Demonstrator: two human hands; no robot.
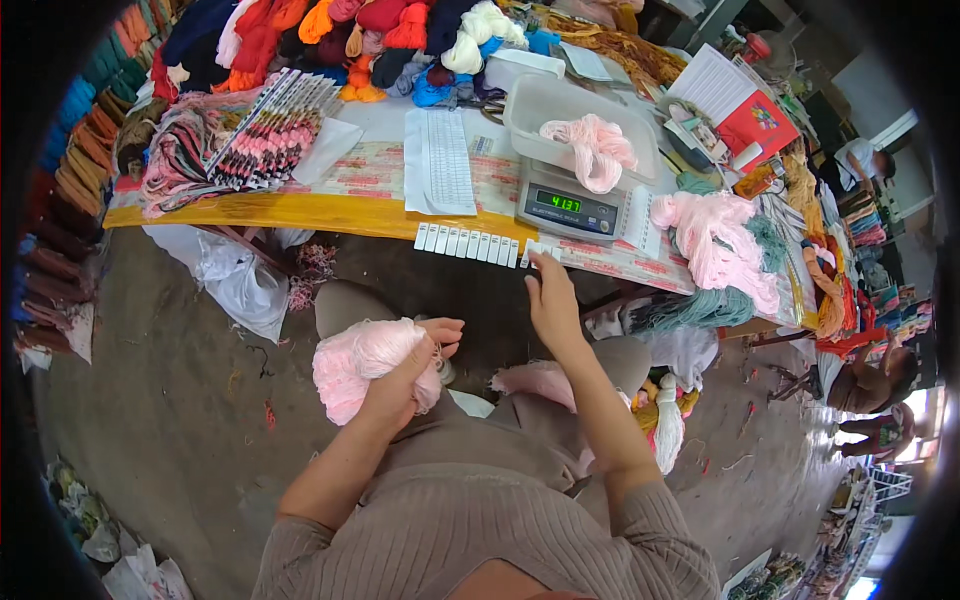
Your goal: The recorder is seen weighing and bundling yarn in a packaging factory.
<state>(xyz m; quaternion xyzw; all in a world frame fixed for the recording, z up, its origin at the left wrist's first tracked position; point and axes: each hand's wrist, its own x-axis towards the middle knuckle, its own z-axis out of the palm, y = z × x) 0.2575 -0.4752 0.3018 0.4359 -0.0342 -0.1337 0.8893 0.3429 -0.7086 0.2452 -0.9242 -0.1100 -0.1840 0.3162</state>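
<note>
My left hand [405, 375] is wrapped round a thick bundle of pale pink yarn [345, 370] above my lap. Its fingertips point right, across the bundle's side. Reaching forward to the table's front edge, my right hand [552, 305] has its thumb and forefinger apart. The forefinger tip is at a small white label [526, 254], at the right end of a row of several white labels [465, 243] along that edge. Just beyond stands a grey electronic scale [568, 212] with a lit green display. A clear plastic tub [520, 118] on it holds a pale pink skein [592, 148].
Printed sheets [438, 160] lie left of the scale. More pink yarn [715, 235] and grey-green yarn [705, 312] drape over the table's right end. Colourful skeins [405, 30] pile up at the back. A white bag [235, 285] hangs under the left side. Other people stand far right.
</note>
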